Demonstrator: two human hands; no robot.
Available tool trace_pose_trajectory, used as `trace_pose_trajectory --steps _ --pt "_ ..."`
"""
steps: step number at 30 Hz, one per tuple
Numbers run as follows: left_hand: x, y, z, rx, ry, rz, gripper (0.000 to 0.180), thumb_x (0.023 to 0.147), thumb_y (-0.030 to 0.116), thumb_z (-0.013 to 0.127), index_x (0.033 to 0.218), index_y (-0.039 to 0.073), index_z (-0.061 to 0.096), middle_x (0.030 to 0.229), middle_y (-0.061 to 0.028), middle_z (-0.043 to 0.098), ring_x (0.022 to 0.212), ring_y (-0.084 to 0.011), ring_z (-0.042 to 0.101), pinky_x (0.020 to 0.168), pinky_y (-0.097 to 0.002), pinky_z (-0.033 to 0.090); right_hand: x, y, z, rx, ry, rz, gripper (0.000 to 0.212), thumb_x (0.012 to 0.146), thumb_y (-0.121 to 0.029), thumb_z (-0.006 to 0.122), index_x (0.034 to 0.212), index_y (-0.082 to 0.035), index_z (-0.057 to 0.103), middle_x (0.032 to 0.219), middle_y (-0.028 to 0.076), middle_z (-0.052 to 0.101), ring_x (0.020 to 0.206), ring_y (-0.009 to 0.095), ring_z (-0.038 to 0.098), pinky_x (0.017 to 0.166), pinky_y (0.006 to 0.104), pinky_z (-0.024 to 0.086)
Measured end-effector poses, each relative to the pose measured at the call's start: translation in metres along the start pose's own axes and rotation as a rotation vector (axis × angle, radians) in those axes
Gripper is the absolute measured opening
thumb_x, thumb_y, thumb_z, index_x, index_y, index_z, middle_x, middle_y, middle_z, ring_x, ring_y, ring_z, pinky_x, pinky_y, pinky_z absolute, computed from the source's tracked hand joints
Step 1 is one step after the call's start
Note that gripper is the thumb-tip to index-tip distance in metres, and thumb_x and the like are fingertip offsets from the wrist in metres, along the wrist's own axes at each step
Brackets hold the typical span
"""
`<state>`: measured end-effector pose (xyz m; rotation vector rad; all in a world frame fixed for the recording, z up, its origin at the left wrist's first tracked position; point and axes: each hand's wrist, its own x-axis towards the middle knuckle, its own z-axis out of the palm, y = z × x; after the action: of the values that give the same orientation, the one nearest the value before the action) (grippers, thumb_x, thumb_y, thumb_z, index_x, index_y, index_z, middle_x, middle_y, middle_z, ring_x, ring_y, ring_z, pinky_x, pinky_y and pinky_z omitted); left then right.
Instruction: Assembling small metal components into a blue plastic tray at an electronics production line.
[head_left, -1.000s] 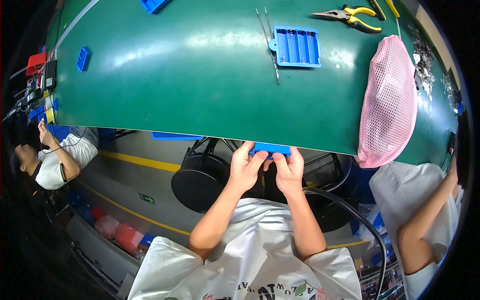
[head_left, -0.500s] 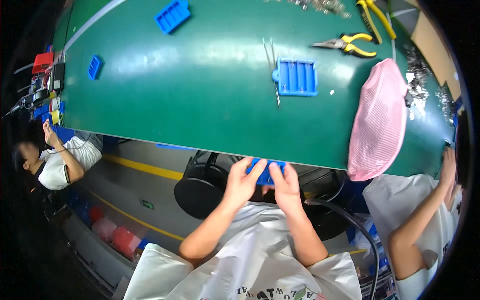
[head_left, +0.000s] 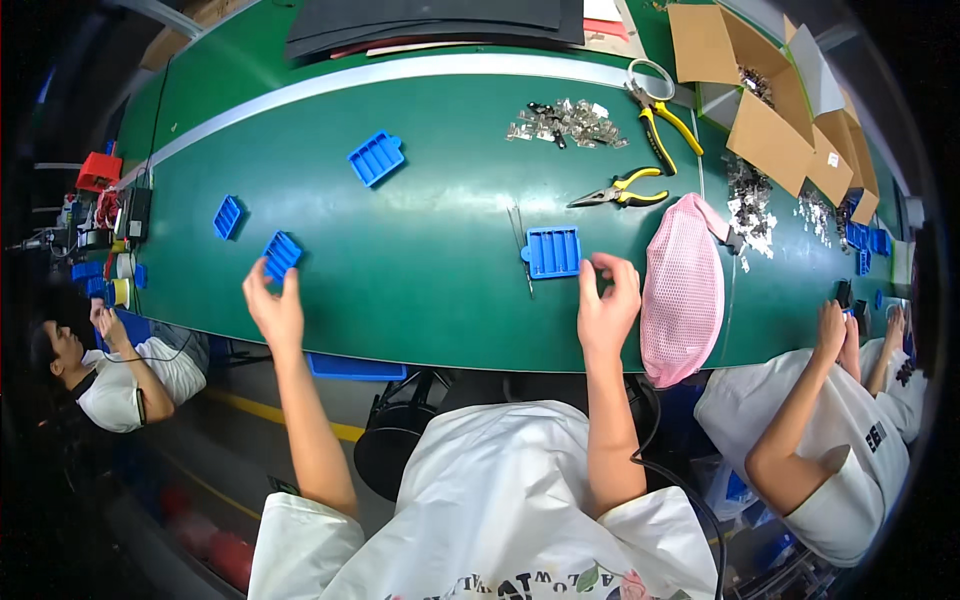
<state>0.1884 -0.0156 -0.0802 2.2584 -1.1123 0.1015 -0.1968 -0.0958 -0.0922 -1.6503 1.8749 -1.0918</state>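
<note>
Positioning a small blue tray (head_left: 283, 254), prob. the current step; next move's likely calling for thumb + fingers closing on its sides or clearing them. It's lying on the desk (head_left: 430, 310), well left of the pink mesh pouch (head_left: 682, 300); my L hand (head_left: 274, 315) is straddling its near end, grip unclear. My R hand (head_left: 609, 305), fingers apart, is hovering just left of the pouch, beside a wider blue tray (head_left: 552, 252), contact unclear. Both hands are pointing fwd.

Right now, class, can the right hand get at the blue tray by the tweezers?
Probably yes: the right hand looks open just beside the tray, and the pink mesh lies beyond the hand, not between.
</note>
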Motion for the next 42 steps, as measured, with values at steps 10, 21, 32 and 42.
trace_pose_trajectory --steps 10,21,32,42 --pt "-0.087 0.220 0.084 -0.254 -0.733 0.516 0.082 0.060 0.017 0.079 0.130 0.004 0.037 0.134 -0.0167 0.034 0.118 -0.0363 0.037 0.098 -0.0424 0.035 0.023 0.015 0.011 0.166 -0.097 0.135 0.019 0.083 -0.018 0.061 0.089 0.000 0.062 0.080 0.010 0.059 0.073 0.022 0.056 0.068 0.0326 0.045" --pt "-0.056 0.178 0.007 -0.614 -0.484 0.354 0.081 0.057 0.010 0.080 0.128 0.004 0.042 0.110 -0.0136 0.051 0.102 -0.0273 0.053 0.086 -0.0362 0.044 0.016 -0.044 0.044 -0.224 -0.325 -0.254 0.035 0.073 -0.030 0.071 0.087 -0.003 0.054 0.086 0.012 0.057 0.081 0.028 0.060 0.061 0.0398 0.050" --pt "-0.079 0.159 -0.048 -1.274 -0.556 0.058 0.078 0.061 -0.004 0.074 0.127 0.005 0.033 0.122 -0.0161 0.047 0.113 -0.0237 0.048 0.094 -0.0357 0.041 0.042 -0.045 -0.008 0.982 -0.734 0.480 0.009 0.088 -0.012 0.056 0.084 -0.006 0.050 0.077 0.006 0.057 0.064 0.014 0.056 0.053 0.0215 0.043" --pt "-0.096 0.154 -0.044 -1.451 -0.922 -0.114 0.098 0.052 0.027 0.089 0.130 0.000 0.036 0.115 -0.0087 0.049 0.107 -0.0170 0.049 0.091 -0.0304 0.040 -0.029 -0.128 -0.050 1.327 -0.703 0.319 0.023 0.089 -0.015 0.056 0.093 0.007 0.054 0.090 0.022 0.060 0.085 0.037 0.064 0.067 0.0385 0.059"
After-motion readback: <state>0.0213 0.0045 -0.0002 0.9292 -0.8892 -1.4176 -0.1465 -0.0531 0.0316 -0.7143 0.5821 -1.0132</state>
